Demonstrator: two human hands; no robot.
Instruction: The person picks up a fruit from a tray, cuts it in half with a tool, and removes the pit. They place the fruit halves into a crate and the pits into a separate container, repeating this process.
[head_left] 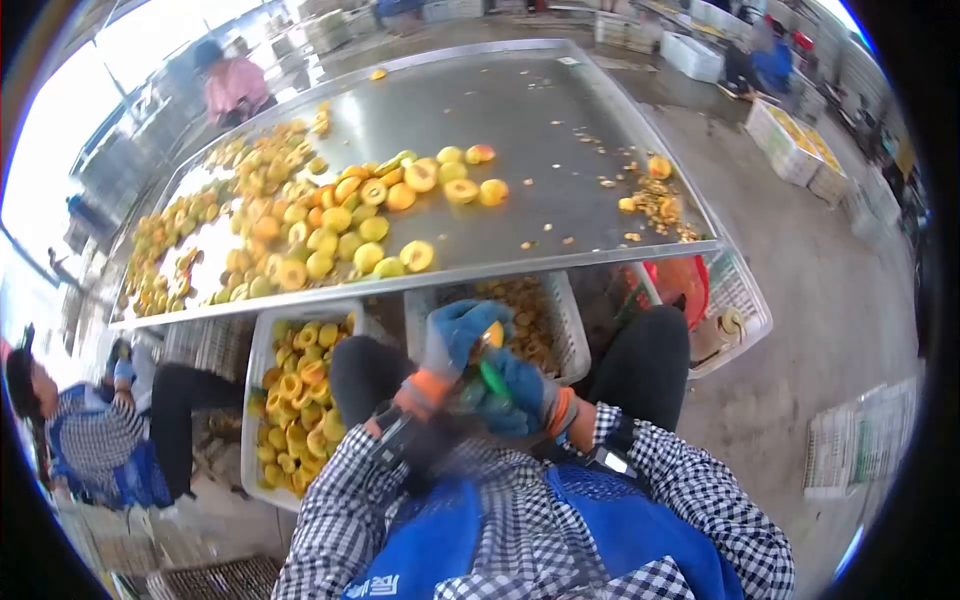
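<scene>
In a blue glove with an orange cuff, my left hand (455, 338) is closed around a piece of yellow-orange peach (494, 333), mostly covered by the fingers. My right hand (518, 396), gloved alike, grips a green-handled tool (495, 381) close beside it; the tool's working end cannot be made out. Both hands are together above my lap, over a white crate (571, 335) with brownish peach scraps and pits. To the left, another white crate (253, 420) is filled with hollowed peach halves (305, 385).
A metal table (470, 110) with a raised rim bears heaped peaches (330, 230) on the left and pits (662, 207) on the right. A red basin (685, 285) sits in a crate below. A co-worker (110, 435) sits at left; other people are farther off.
</scene>
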